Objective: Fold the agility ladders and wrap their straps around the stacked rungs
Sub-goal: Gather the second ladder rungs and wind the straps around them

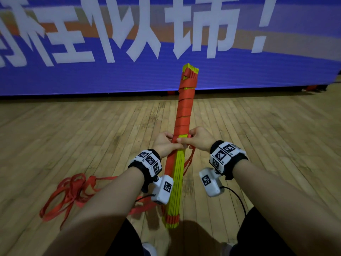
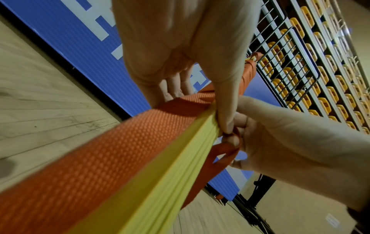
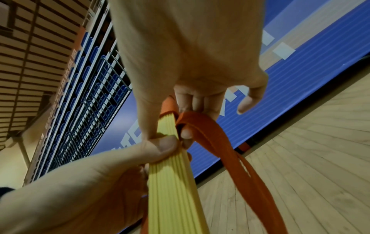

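Note:
A stack of yellow ladder rungs [image 1: 178,182] is held out in front of me, its far half wound with orange strap [image 1: 185,108]. My left hand [image 1: 166,143] grips the stack at mid-length, thumb across the rungs [image 3: 166,145]. My right hand [image 1: 198,138] pinches the orange strap [image 3: 200,125] against the stack's right side. In the left wrist view the strap [image 2: 100,150] lies along the rungs [image 2: 160,182] under my left hand [image 2: 200,79]. Loose strap hangs from my right hand [image 3: 190,98] toward the floor.
A tangle of loose orange strap [image 1: 73,191] lies on the wooden gym floor [image 1: 258,145] at my lower left. A large blue banner [image 1: 129,74] with white characters stands ahead. Stadium seats [image 2: 320,79] behind a metal rail appear in the wrist views.

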A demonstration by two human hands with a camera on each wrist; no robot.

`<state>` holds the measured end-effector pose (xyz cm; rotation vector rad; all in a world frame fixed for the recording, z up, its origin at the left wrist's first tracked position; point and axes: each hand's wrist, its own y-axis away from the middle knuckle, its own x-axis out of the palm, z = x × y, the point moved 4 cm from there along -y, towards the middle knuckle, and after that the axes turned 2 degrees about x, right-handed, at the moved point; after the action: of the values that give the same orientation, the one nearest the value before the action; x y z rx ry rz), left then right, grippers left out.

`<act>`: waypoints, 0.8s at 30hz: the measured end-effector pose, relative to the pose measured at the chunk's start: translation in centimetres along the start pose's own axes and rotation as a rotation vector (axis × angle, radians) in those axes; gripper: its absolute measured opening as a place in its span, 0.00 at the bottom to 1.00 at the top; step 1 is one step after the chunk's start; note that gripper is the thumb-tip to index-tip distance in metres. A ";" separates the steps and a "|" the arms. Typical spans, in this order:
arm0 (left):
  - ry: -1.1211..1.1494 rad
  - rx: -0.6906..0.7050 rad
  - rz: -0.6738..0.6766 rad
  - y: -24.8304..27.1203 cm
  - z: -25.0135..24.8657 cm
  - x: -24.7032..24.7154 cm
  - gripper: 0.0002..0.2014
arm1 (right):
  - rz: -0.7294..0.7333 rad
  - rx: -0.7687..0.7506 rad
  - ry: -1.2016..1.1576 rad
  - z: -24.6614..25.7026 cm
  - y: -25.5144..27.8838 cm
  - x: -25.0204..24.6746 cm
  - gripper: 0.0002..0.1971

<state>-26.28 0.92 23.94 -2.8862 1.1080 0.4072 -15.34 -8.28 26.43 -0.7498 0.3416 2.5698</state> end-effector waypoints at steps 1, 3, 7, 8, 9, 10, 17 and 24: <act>0.001 0.005 0.013 0.0 0.0 0.0 0.21 | -0.003 -0.010 -0.001 0.0 0.0 0.0 0.13; 0.021 0.009 0.087 0.0 -0.2 0.0 0.20 | -0.005 -0.026 -0.024 0.2 0.0 -0.1 0.10; 0.151 -0.015 0.279 0.5 -0.5 -0.3 0.16 | 0.013 -0.027 -0.059 0.1 0.2 -0.8 0.10; 0.175 -0.021 0.299 0.6 -0.5 -0.4 0.15 | 0.025 -0.027 -0.068 0.0 0.2 -0.9 0.11; 0.185 -0.025 0.304 0.6 -0.4 -0.4 0.15 | 0.038 -0.030 -0.081 -0.2 0.2 -0.9 0.13; 0.188 -0.027 0.292 0.6 -0.4 -0.5 0.15 | 0.047 -0.025 -0.087 -0.3 0.1 -1.0 0.15; 0.192 -0.095 0.212 0.2 -0.1 -0.6 0.24 | 0.098 -0.051 -0.046 -0.5 0.1 -1.1 0.06; 0.124 -0.076 0.138 0.0 0.3 -0.5 0.26 | 0.088 0.017 -0.064 -0.8 0.0 -1.2 0.06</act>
<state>-26.72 1.28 23.81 -2.9459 1.3444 0.2829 -14.06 -8.99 26.46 -0.6586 0.3828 2.6630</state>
